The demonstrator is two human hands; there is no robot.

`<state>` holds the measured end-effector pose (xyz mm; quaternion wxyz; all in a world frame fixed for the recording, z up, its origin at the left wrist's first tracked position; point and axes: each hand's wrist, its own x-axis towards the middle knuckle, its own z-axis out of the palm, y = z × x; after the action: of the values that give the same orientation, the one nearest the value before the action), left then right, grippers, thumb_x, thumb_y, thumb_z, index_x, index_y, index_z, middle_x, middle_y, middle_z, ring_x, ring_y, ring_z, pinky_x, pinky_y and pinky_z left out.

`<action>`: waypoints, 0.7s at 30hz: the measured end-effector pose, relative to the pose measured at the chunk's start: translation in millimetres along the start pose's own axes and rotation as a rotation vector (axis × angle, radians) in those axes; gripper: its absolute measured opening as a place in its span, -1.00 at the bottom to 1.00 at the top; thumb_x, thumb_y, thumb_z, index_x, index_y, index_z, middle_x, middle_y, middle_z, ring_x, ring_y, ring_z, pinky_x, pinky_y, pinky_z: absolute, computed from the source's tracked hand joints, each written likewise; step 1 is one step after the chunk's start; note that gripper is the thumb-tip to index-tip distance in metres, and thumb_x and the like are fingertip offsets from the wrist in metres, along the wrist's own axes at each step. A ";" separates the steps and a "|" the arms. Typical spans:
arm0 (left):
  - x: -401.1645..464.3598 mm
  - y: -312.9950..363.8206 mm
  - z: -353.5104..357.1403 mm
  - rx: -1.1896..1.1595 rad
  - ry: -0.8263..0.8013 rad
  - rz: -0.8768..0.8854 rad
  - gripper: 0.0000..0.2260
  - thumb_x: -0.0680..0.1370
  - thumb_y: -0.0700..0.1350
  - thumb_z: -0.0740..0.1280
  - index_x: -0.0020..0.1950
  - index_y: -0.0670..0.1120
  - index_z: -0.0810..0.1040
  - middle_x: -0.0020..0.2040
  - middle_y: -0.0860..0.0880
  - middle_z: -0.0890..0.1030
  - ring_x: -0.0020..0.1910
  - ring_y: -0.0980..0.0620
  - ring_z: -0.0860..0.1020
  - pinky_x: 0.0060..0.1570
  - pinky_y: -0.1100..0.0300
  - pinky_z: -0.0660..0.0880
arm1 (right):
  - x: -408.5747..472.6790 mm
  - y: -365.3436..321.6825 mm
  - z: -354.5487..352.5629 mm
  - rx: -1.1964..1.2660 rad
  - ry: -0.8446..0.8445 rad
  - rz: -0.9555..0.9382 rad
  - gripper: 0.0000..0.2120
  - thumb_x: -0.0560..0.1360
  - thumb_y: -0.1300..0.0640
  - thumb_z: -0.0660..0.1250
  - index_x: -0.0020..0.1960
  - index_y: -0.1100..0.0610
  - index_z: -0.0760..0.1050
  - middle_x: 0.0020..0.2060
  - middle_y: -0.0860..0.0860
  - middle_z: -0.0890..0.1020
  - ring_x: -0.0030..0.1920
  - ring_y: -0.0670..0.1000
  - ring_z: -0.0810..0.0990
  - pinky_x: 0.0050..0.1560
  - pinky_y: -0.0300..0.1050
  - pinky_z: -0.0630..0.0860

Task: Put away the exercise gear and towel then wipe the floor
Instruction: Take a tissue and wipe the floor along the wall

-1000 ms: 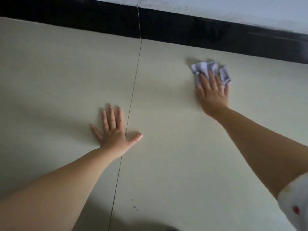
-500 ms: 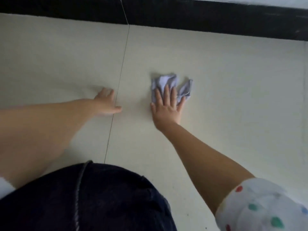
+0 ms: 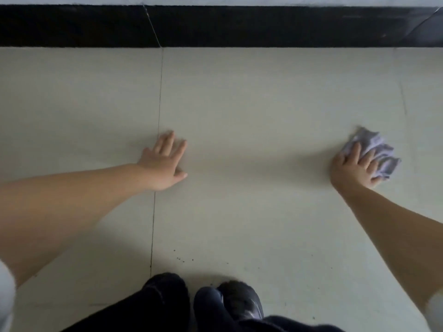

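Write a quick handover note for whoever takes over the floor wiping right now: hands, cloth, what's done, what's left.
Left hand: open, flat on the floor, bracing by the tile seam.
Right hand: pressing the crumpled cloth on the floor, far right.
No exercise gear or towel in view; wiping is under way.
Left: dark specks near the shoes look unwiped; whether the rest is clean, I cannot tell.

Dim, soft shadows, slight blur, edges bowed.
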<state>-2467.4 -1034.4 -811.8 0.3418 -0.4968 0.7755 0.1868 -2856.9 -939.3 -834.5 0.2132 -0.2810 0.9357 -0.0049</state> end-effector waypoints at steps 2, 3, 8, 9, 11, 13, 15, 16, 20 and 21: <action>0.4 0.1 -1.7 0.061 0.001 0.010 -0.34 0.62 0.17 0.04 0.54 0.01 -0.29 0.52 -0.18 -0.35 0.52 -0.17 -0.24 0.45 -0.14 0.06 | -43.2 -19.9 28.4 -0.029 0.032 -0.098 -0.44 0.59 -0.10 0.04 0.55 -0.03 0.04 0.56 0.10 -0.03 0.54 0.14 -0.08 0.47 0.25 -0.16; 0.3 -3.7 -5.4 0.093 -0.011 0.031 -0.38 0.63 0.14 0.01 0.54 0.02 -0.29 0.52 -0.18 -0.35 0.53 -0.18 -0.21 0.46 -0.14 0.03 | -72.5 -34.3 44.0 -0.053 0.027 -0.217 -0.44 0.59 -0.10 0.04 0.55 -0.04 0.04 0.55 0.09 -0.02 0.54 0.14 -0.07 0.47 0.25 -0.18; 7.1 -28.7 -35.7 0.271 -0.039 0.115 -0.51 0.65 0.11 -0.07 0.54 0.16 -0.19 0.56 -0.11 -0.21 0.52 -0.18 -0.03 0.46 -0.10 0.00 | -214.0 -79.3 98.6 -0.399 -0.380 -1.150 -0.46 0.63 -0.16 -0.15 0.55 -0.08 -0.20 0.53 -0.02 -0.27 0.47 0.05 -0.43 0.40 0.23 -0.45; 7.7 -27.2 -38.4 0.274 -0.016 0.116 -0.51 0.64 0.12 -0.07 0.54 0.18 -0.16 0.56 -0.11 -0.16 0.51 -0.18 0.01 0.46 -0.09 0.01 | -209.0 -72.9 97.8 -0.432 -0.418 -1.295 -0.48 0.63 -0.15 -0.14 0.55 -0.10 -0.16 0.53 -0.06 -0.24 0.48 0.00 -0.41 0.42 0.21 -0.44; 6.0 -15.9 -32.5 0.192 0.061 0.080 -0.51 0.63 0.13 -0.04 0.55 0.16 -0.08 0.56 -0.12 -0.08 0.49 -0.21 0.08 0.45 -0.07 0.05 | -180.3 -45.6 92.7 -0.441 -0.292 -1.355 -0.51 0.63 -0.13 -0.14 0.54 -0.10 0.03 0.55 -0.05 -0.02 0.54 0.00 -0.13 0.47 0.16 -0.27; 3.6 0.8 -15.5 0.023 0.116 0.006 -0.47 0.62 0.15 0.01 0.56 0.11 -0.05 0.56 -0.13 -0.10 0.50 -0.23 0.04 0.45 -0.05 0.07 | -140.3 -8.5 75.4 -0.350 -0.140 -1.052 -0.48 0.61 -0.14 -0.19 0.50 -0.06 0.19 0.52 0.00 0.17 0.51 0.08 0.15 0.45 0.14 -0.14; 2.6 15.0 -1.1 -0.116 0.111 -0.062 -0.41 0.61 0.18 0.05 0.56 0.09 -0.12 0.56 -0.13 -0.20 0.53 -0.22 -0.10 0.45 -0.09 0.01 | -92.7 33.7 49.7 -0.276 -0.048 -0.720 -0.48 0.60 -0.15 -0.18 0.54 -0.08 0.06 0.55 0.00 0.03 0.54 0.08 0.04 0.45 0.08 -0.21; 3.5 18.4 3.1 -0.139 0.106 -0.077 -0.38 0.60 0.20 0.06 0.55 0.09 -0.16 0.55 -0.12 -0.25 0.53 -0.21 -0.16 0.45 -0.11 -0.01 | -72.0 54.0 32.3 -0.233 -0.074 -0.541 -0.50 0.62 -0.14 -0.16 0.55 -0.11 -0.04 0.56 -0.02 -0.07 0.55 0.05 -0.08 0.47 0.09 -0.22; 8.1 10.0 1.5 -0.144 0.082 -0.054 -0.39 0.61 0.18 0.06 0.54 0.11 -0.20 0.54 -0.10 -0.30 0.53 -0.19 -0.20 0.45 -0.13 -0.01 | -33.2 84.0 -13.2 0.040 -0.101 0.107 -0.46 0.62 -0.15 -0.10 0.56 -0.04 -0.01 0.56 0.08 -0.08 0.54 0.13 -0.11 0.48 0.20 -0.11; 8.4 7.6 0.3 -0.145 0.072 -0.042 -0.41 0.61 0.18 0.04 0.55 0.12 -0.19 0.54 -0.09 -0.30 0.53 -0.19 -0.19 0.46 -0.12 0.00 | -41.9 72.7 -9.1 0.029 -0.104 0.168 -0.46 0.62 -0.16 -0.10 0.56 -0.03 -0.02 0.56 0.10 -0.08 0.54 0.15 -0.11 0.47 0.22 -0.10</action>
<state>-2476.4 -1036.3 -818.4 0.2809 -0.5429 0.7610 0.2173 -2867.2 -856.9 -819.0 0.2654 -0.1984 0.9434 0.0143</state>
